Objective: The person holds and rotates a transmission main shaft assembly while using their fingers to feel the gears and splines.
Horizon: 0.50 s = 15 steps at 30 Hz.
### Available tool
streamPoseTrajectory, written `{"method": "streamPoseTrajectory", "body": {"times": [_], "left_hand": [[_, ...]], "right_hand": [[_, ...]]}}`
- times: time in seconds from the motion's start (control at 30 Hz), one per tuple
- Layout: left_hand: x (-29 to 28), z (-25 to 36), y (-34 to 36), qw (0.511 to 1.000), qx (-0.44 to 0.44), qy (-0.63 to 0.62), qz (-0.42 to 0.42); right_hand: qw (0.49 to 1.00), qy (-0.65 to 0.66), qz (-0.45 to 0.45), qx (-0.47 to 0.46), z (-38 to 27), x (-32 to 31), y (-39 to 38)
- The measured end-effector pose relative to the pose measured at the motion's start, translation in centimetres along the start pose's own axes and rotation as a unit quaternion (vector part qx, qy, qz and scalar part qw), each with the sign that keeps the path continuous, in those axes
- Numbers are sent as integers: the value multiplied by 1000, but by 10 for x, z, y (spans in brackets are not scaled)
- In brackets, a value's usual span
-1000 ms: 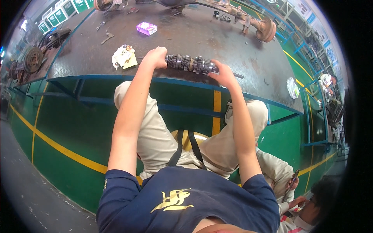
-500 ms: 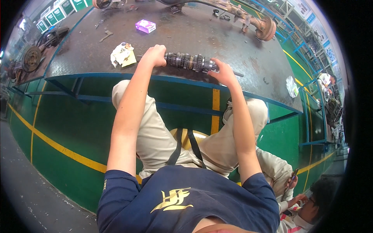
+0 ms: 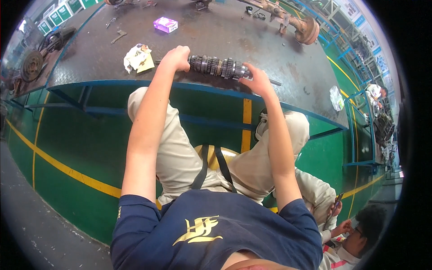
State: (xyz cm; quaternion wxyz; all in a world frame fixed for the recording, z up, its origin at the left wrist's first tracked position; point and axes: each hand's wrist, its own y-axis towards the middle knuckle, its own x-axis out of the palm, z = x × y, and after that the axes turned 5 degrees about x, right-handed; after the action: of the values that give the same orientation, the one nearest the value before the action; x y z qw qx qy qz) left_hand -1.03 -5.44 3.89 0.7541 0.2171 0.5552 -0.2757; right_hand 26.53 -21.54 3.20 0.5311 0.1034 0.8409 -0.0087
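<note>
A gear shaft (image 3: 218, 67), its toothed rings stacked in a row along a metal rod, lies crosswise between your hands over the near edge of a dark workbench (image 3: 211, 40); whether it rests fully on the top or is slightly raised, the view cannot tell. Your left hand (image 3: 180, 58) is clamped around the left end of the stack, its fingertips hidden, while your right hand (image 3: 256, 80) grips the other end, the bare rod jutting out beyond it. The piece looks heavy, stiff and hard, and its dark sheen suggests an oily, slippery surface; the teeth could well pinch or scrape skin. A hold under both ends, as wide as yours, seems the best way to balance the weight, with fingers kept out of the gaps between rings. Just left of your left hand sit a crumpled rag (image 3: 135, 56) and a yellow paper (image 3: 146, 64). Farther out are a purple box (image 3: 166, 24), a rusty axle (image 3: 274, 13) along the far side and a plastic bag (image 3: 336, 98) near the right edge.
</note>
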Motion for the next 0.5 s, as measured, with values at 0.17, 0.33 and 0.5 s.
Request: {"method": "streamPoseTrajectory", "body": {"times": [0.17, 0.33, 0.5], "left_hand": [[3, -5, 4, 1000, -3, -4, -17], [9, -5, 4, 1000, -4, -15, 21], [8, -7, 13, 997, -60, -50, -30]], "right_hand": [[1000, -3, 11, -2, 1, 1, 0], [1000, 7, 17, -19, 1, 0, -2], [1000, -28, 6, -2, -5, -3, -3]]}}
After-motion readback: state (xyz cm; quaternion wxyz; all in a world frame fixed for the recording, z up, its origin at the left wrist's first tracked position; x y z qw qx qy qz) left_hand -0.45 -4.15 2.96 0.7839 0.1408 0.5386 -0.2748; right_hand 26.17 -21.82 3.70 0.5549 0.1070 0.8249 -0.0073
